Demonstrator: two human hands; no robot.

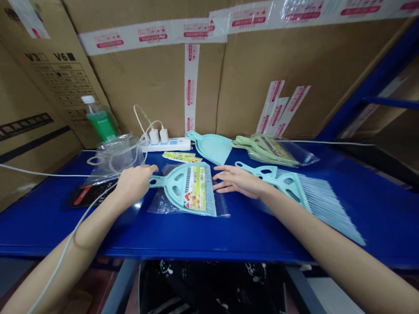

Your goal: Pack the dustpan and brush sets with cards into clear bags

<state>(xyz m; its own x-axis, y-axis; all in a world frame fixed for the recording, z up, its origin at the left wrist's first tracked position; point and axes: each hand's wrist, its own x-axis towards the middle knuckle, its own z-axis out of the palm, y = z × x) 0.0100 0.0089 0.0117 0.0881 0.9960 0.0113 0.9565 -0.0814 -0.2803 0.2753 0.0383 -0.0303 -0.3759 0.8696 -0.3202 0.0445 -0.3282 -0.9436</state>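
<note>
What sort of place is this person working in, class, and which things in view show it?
Probably a warehouse packing station: taped cardboard cartons stand behind a blue workbench, on which lie a bagged teal dustpan and a bag of green dustpans.

Centre: mint-green plastic dustpan (pixel 178 185) in a clear bag, with a yellow-green paper label (pixel 195 190) carrying a black-and-white barcode strip and red figures. Beneath the dustpan: glossy deep-blue metal bench (pixel 360 209). To its right: mint-handled hand brush (pixel 294 188) with pale grey-blue bristles. Behind the dustpan: bare turquoise plastic dustpan (pixel 212 147), sage-green bagged dustpans (pixel 266 150) and a white plastic power strip (pixel 167 144). Behind and left: clear bottle of green liquid (pixel 101 121), white cap. Farthest behind: brown cardboard boxes (pixel 157 83) crossed by white tape printed in red.
</note>
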